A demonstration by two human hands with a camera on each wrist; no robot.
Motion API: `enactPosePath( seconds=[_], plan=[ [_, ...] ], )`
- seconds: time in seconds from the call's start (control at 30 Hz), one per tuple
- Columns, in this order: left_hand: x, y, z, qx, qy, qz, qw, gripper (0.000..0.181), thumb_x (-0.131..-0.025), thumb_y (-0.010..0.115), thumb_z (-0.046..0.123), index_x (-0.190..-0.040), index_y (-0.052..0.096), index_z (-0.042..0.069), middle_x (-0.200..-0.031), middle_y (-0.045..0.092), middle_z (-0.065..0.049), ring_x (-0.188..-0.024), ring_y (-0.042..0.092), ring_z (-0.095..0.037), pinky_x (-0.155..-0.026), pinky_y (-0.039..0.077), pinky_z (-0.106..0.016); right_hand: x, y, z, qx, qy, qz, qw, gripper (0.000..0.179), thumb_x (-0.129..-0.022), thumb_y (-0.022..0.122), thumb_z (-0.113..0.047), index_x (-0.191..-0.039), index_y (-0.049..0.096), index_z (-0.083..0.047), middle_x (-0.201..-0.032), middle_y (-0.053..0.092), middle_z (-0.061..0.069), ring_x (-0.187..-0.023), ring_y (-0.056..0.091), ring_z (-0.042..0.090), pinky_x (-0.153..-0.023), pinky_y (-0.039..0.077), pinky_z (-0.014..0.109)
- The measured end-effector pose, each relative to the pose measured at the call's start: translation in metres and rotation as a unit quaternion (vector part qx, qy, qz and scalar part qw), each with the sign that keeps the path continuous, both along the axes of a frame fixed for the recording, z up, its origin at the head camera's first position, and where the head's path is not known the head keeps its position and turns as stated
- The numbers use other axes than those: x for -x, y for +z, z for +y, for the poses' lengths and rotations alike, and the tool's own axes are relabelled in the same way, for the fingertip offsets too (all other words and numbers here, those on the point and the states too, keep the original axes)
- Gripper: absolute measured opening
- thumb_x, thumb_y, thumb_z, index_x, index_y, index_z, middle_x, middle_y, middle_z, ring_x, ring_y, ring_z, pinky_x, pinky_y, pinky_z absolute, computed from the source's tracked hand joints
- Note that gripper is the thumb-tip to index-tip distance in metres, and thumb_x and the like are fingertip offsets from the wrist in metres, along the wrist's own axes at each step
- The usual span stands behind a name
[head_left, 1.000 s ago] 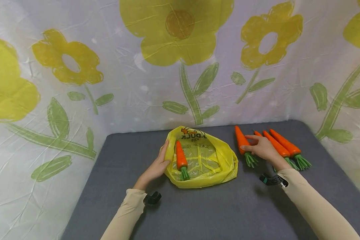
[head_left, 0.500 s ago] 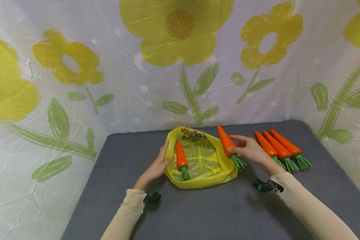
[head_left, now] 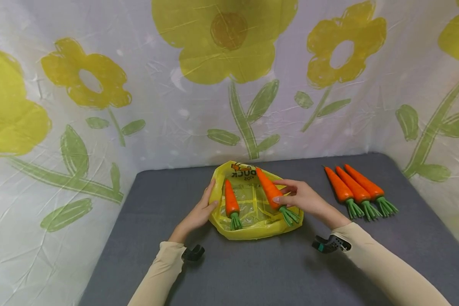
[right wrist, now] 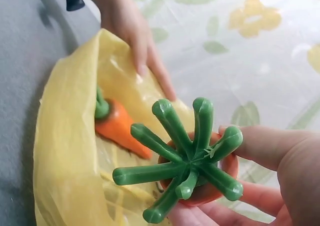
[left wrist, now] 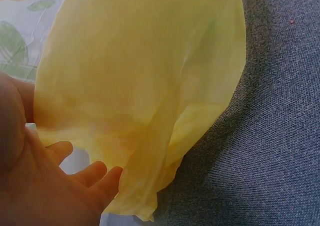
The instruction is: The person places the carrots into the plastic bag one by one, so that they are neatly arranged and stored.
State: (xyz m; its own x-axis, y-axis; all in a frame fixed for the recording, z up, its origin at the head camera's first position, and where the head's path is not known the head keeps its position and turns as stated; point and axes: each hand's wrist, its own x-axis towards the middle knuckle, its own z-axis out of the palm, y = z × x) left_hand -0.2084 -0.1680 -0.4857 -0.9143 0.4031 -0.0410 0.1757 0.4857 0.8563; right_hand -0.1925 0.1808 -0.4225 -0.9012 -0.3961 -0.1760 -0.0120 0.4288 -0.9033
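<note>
A yellow plastic bag (head_left: 252, 233) with dark mirrored lettering lies with its mouth spread wide. My left hand (head_left: 197, 212) holds the bag's left rim, thumb over the edge and fingers along the outside; the left wrist view shows those fingers (left wrist: 90, 176) spread against the yellow film. Inside, on the left, lies one carrot (head_left: 231, 199) with green stem stubs. My right hand (head_left: 304, 199) pinches a second carrot (head_left: 269, 187) near its stem end, over the right part of the bag's mouth. In the right wrist view, its green stubs (right wrist: 175, 171) face the camera and hide most of the root.
Three more carrots (head_left: 361, 193) lie side by side at the right of the grey table (head_left: 237, 272). A flower-printed sheet (head_left: 168, 127) hangs behind the table and along both sides.
My right hand has lifted the carrot from beside the others and carried it left, over the bag. My left hand and the bag have hardly moved.
</note>
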Motion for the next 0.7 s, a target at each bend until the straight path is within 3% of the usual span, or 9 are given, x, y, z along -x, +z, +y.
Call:
enactPosePath(
  seconds=[0.4, 0.63, 0.7],
  plan=[
    [0.000, -0.001, 0.002, 0.002, -0.005, 0.005, 1.0000, 0.070, -0.107, 0.038, 0.012, -0.161, -0.006, 0.016, -0.169, -0.007, -0.009, -0.156, -0.005, -0.032, -0.124, 0.005, -0.058, 0.006, -0.006, -0.028, 0.002, 0.006, -0.012, 0.9999, 0.066, -0.091, 0.072, -0.029, -0.149, 0.045, -0.012, -0.125, 0.061, 0.022, -0.090, 0.066, 0.017, -0.083, 0.058, 0.043],
    [-0.016, 0.040, 0.009, 0.021, -0.022, -0.030, 0.9991, 0.068, -0.106, 0.037, 0.007, -0.158, -0.007, 0.002, -0.167, -0.010, -0.017, -0.155, -0.007, -0.036, -0.124, 0.004, -0.057, 0.007, -0.012, -0.037, 0.013, 0.021, -0.021, 0.9995, 0.065, -0.090, 0.073, -0.026, -0.148, 0.046, -0.011, -0.121, 0.063, 0.021, -0.082, 0.066, 0.016, -0.081, 0.058, 0.045],
    [-0.014, 0.035, 0.008, 0.018, -0.020, -0.023, 0.9994, 0.068, -0.106, 0.037, 0.007, -0.158, -0.007, 0.002, -0.167, -0.010, -0.017, -0.155, -0.007, -0.036, -0.124, 0.004, -0.058, 0.008, -0.013, -0.040, 0.010, 0.018, -0.022, 0.9995, 0.065, -0.090, 0.073, -0.025, -0.148, 0.047, -0.011, -0.118, 0.064, 0.021, -0.080, 0.066, 0.016, -0.080, 0.058, 0.045]
  ],
)
